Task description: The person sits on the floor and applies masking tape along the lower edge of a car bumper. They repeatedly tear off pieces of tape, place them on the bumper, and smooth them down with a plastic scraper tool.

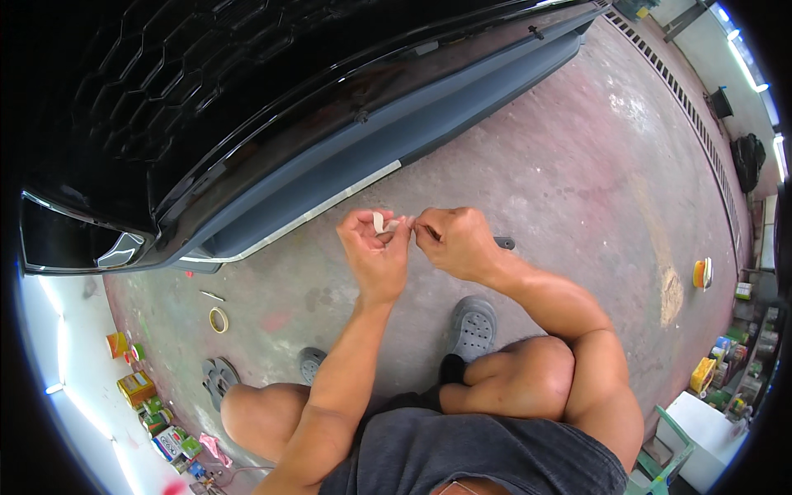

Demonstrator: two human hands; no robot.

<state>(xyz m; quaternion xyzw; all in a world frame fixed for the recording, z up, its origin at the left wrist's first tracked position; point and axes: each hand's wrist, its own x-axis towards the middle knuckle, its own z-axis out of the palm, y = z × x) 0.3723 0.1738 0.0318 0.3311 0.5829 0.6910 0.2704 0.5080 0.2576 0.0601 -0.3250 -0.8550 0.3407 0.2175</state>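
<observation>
My left hand (375, 256) is curled, with a short pale strip of masking tape (379, 223) looped in its fingers. My right hand (458, 239) meets it fingertip to fingertip, closed in a pinch where a small whitish end of the strip shows. Both hands hover over the floor in front of a black car bumper (272, 140). Along part of the bumper's grey lower lip (330, 165) runs a pale band of tape (326, 205). Partly hidden behind my right wrist, a small dark object (505, 242) lies on the floor.
On the floor to the left are a tape roll (218, 320), a thin pen-like tool (212, 295) and a pair of sandals (219, 378). Tins and boxes (136, 388) line the left wall. A yellow-orange container (702, 273) stands right, near a green chair (672, 458). A drain grate (685, 99) crosses the far right.
</observation>
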